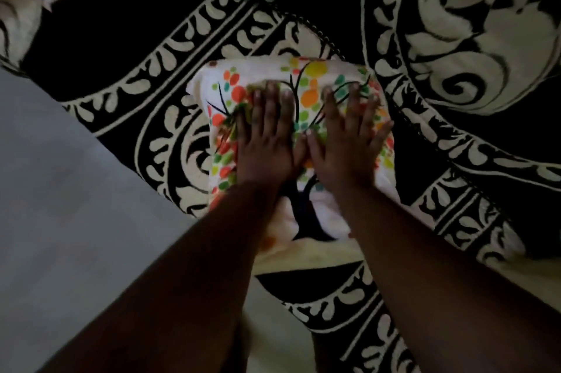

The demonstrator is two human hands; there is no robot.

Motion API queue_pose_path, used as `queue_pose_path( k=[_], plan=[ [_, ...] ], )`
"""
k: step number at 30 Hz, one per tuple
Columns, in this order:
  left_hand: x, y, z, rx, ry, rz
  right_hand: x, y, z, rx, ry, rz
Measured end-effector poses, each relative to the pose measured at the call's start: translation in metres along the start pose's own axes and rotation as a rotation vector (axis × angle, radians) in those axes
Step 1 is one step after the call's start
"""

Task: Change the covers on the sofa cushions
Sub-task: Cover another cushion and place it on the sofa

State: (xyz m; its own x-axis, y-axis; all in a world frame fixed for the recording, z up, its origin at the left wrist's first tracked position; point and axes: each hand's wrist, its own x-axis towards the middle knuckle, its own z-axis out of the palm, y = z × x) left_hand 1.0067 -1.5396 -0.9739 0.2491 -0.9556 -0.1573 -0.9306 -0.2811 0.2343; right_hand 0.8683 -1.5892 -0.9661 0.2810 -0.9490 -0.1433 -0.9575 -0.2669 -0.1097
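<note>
left hand (267, 145) lying flat, fingers spread, pressing on tree-print cushion cover (309, 75), right hand (346, 141) doing same just beside it, thumbs touching, cover lying on black-and-white patterned sheet (455, 38)

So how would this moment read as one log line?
left hand: flat on tree-print cushion cover | right hand: flat beside it | surface: black-and-white patterned spread

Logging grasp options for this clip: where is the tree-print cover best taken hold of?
Probably at the tree-print cover far edge, pinched from beyond the fingers. That edge lies bare and bunched; the left hand and right hand press flat over its middle.
</note>
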Motion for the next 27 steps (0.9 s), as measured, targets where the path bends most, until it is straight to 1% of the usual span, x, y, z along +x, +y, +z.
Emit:
queue_pose_path(
  k=[2, 5, 6, 7, 8, 10, 12, 14, 15, 16, 18, 21, 23, 25, 27],
  plan=[
    [-0.058, 0.006, 0.004, -0.007, -0.007, 0.011, -0.053, 0.007, 0.001, 0.002, -0.037, -0.039],
    [-0.173, 0.018, 0.008, -0.055, -0.099, -0.029, -0.151, 0.019, -0.003, 0.001, -0.157, -0.105],
    [-0.191, 0.017, 0.005, -0.077, -0.129, -0.034, -0.166, 0.018, -0.006, -0.013, -0.192, -0.111],
    [-0.189, 0.011, 0.003, -0.079, -0.144, -0.025, -0.164, 0.016, -0.007, -0.019, -0.218, -0.106],
    [-0.17, 0.003, 0.003, -0.065, -0.145, -0.014, -0.146, 0.01, -0.006, -0.012, -0.221, -0.099],
    [-0.094, -0.014, -0.002, 0.004, -0.08, 0.035, -0.078, -0.01, -0.007, 0.012, -0.124, -0.089],
    [-0.01, -0.031, -0.009, 0.034, -0.003, 0.044, 0.001, -0.03, -0.004, 0.036, -0.034, -0.057],
    [0.029, -0.041, -0.004, 0.025, 0.041, 0.011, 0.04, -0.038, 0.004, 0.017, 0.026, -0.014],
    [0.032, -0.04, -0.001, 0.033, 0.051, 0.009, 0.042, -0.036, 0.008, -0.01, 0.044, -0.023],
    [0.02, -0.036, 0.003, 0.039, 0.044, 0.002, 0.029, -0.031, 0.009, -0.031, 0.028, -0.039],
    [-0.018, -0.02, 0.005, 0.036, 0.027, -0.007, -0.008, -0.015, 0.006, -0.03, -0.005, -0.08],
    [-0.097, 0.005, 0.007, 0.002, -0.098, -0.032, -0.081, 0.01, -0.004, -0.026, -0.086, -0.107],
    [-0.13, 0.008, 0.002, -0.008, -0.182, -0.039, -0.11, 0.013, -0.008, -0.044, -0.133, -0.132],
    [-0.124, 0.004, -0.012, -0.028, -0.212, -0.042, -0.104, 0.009, -0.014, -0.037, -0.163, -0.152],
    [-0.09, 0.001, -0.041, -0.066, -0.126, 0.022, -0.071, 0.0, -0.033, 0.026, -0.14, -0.169]
  ],
)
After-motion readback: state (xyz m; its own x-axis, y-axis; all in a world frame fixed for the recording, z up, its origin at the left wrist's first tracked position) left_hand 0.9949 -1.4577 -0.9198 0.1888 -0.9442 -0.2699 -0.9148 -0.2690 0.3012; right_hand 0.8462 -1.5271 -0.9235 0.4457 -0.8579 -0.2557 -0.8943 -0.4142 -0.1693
